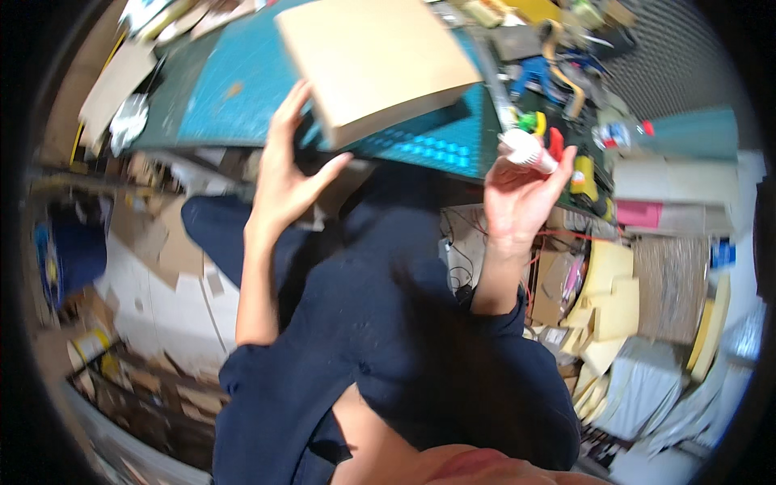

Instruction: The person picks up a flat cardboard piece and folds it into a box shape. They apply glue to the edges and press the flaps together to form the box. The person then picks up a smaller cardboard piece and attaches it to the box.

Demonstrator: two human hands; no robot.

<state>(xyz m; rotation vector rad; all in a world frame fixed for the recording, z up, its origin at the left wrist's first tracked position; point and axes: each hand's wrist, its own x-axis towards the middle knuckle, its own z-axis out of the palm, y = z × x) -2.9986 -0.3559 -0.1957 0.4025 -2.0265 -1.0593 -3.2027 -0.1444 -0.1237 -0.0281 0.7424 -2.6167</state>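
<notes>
A thick, pale tan rectangular block is on the teal cutting mat, slightly blurred, with a shadow under its near edge. My left hand is at the block's near left corner. Its thumb and fingers are spread, and the fingertips reach the block's left side; whether they touch it I cannot tell. My right hand is palm up at the mat's right corner, with its fingers curled round a small white ribbed bottle. A red piece shows beside the bottle, against the fingers.
Tools and scraps crowd the table's right side, among them a blue tool, a yellow bottle and a clear plastic bottle. A metal ruler lies by the mat. Cream foam pieces are stacked at lower right.
</notes>
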